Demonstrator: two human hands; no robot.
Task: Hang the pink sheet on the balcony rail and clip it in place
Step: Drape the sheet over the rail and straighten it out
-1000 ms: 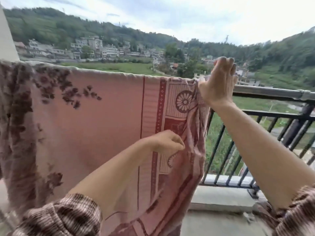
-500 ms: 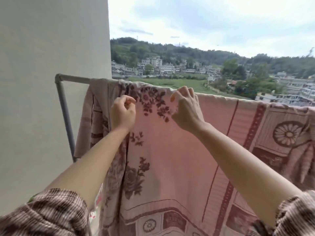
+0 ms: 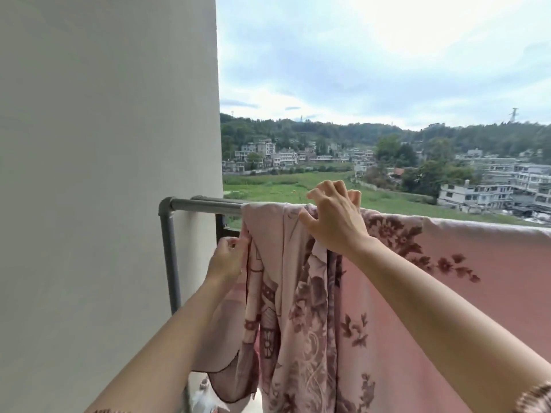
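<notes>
The pink sheet (image 3: 465, 296) with dark red flowers hangs over the grey balcony rail (image 3: 205, 206), spread flat to the right and bunched in folds at its left end. My left hand (image 3: 228, 257) pinches the sheet's left edge just below the rail. My right hand (image 3: 335, 217) sits on top of the rail, its fingers curled over the bunched cloth and its thumb on the near side. No clip is visible.
A pale wall (image 3: 104, 189) fills the left side, close to the rail's corner post (image 3: 171, 257). Beyond the rail lie a green field and distant buildings. The balcony floor shows only as a sliver at the bottom.
Both hands have shifted left along the sheet toward its end by the wall. The left hand dropped below the rail onto the sheet's edge, and the view swung further left.
</notes>
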